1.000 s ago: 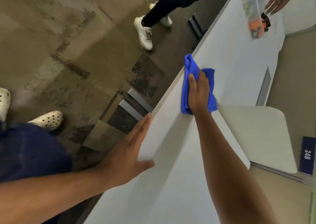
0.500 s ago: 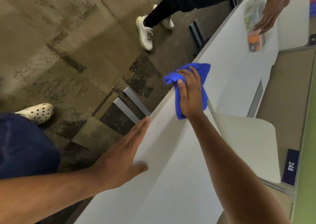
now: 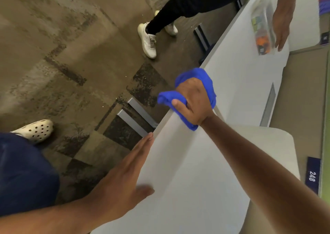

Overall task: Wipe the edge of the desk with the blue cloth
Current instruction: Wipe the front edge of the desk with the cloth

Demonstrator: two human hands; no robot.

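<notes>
A long white desk (image 3: 180, 171) runs from the bottom middle up to the top right. My right hand (image 3: 193, 100) is closed around the bunched blue cloth (image 3: 200, 76) and presses it over the desk's left edge, with part of the cloth hanging past the edge. Nearer to me, my left hand (image 3: 123, 173) lies flat with its fingers straight along the same edge and its thumb on the desk top. It holds nothing.
Another person stands at the far end, with a hand (image 3: 282, 21) on a clear plastic bag (image 3: 262, 30) lying on the desk and white shoes (image 3: 149, 39) on the carpet. A grey chair back (image 3: 267, 144) and a partition with a "248" label (image 3: 312, 176) are at the right. Metal desk legs (image 3: 137, 114) show below the edge.
My right hand has pulled the cloth from the desk top to the left, bunched it and wrapped it over the edge. My left hand has stayed in place.
</notes>
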